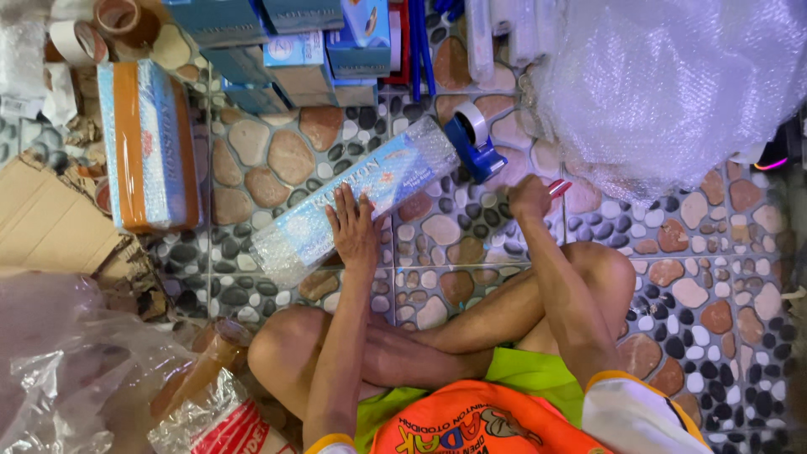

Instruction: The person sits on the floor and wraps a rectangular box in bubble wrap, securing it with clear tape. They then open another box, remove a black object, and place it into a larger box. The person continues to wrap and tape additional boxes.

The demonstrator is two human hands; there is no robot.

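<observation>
A long blue box wrapped in bubble wrap lies slanted on the pebble-pattern floor in front of my crossed legs. My left hand rests flat on its middle, fingers spread. My right hand is closed around red-handled scissors, to the right of the box. A blue tape dispenser with a white roll stands just beyond the box's far end.
A taped, wrapped parcel stands at the left beside flat cardboard. Stacked blue boxes and tape rolls lie at the top. A big heap of bubble wrap fills the upper right; plastic bags sit lower left.
</observation>
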